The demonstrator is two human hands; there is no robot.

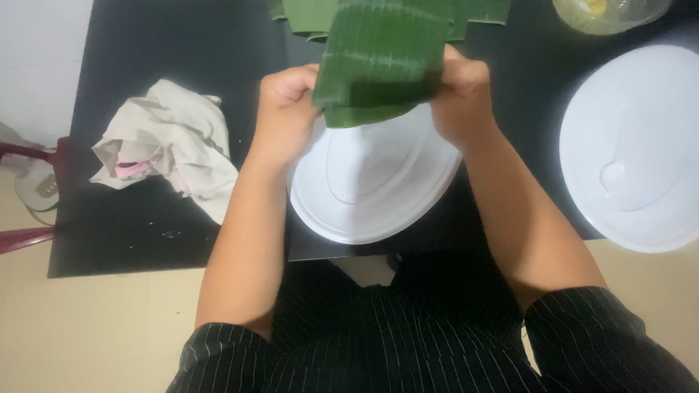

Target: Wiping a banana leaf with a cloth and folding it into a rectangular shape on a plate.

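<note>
- 2 hands, the left hand (285,109) and the right hand (460,98), grasp a folded green banana leaf (378,62) above a white oval plate (371,196).
- A crumpled cloth (171,142) lies left on the black counter (145,218).

No packages, labels, signs or screens in view, nothing printed or displayed anywhere

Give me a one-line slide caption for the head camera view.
Both hands, left and right, fold a green banana leaf above a white oval plate.
</note>
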